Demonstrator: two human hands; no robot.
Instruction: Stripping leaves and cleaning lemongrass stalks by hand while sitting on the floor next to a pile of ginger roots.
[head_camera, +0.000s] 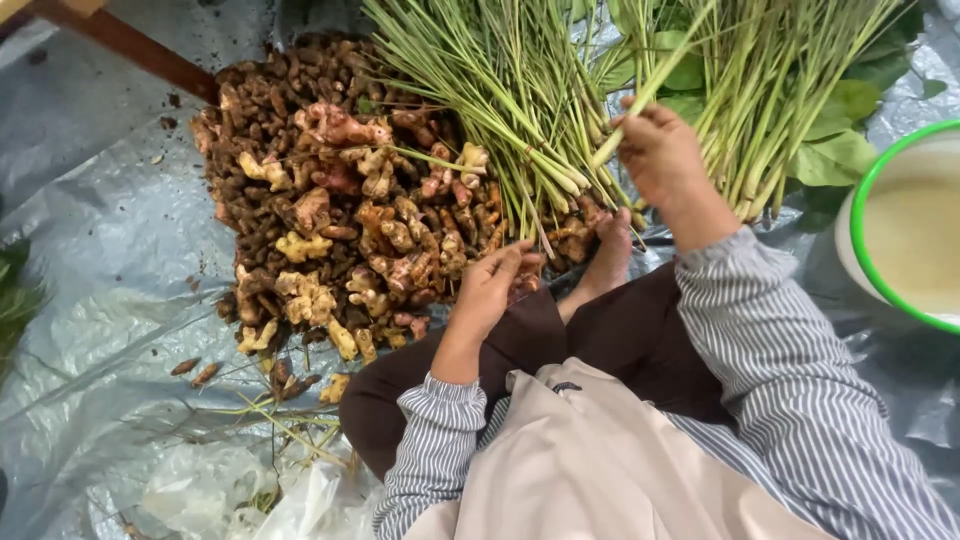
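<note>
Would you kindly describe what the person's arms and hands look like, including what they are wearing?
Both arms wear long sleeves of white cloth with fine dark stripes, gathered into cuffs at the wrists. The left hand and right hand are bare: no gloves, rings or watch visible.

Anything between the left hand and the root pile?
Nothing visible. The left hand already rests at the near edge of the root pile. The right hand grips a lemongrass stalk from the bundle beside it.

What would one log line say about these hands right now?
left hand: rests on root pile | right hand: grips lemongrass stalk | nearby: green-rimmed bowl
</note>
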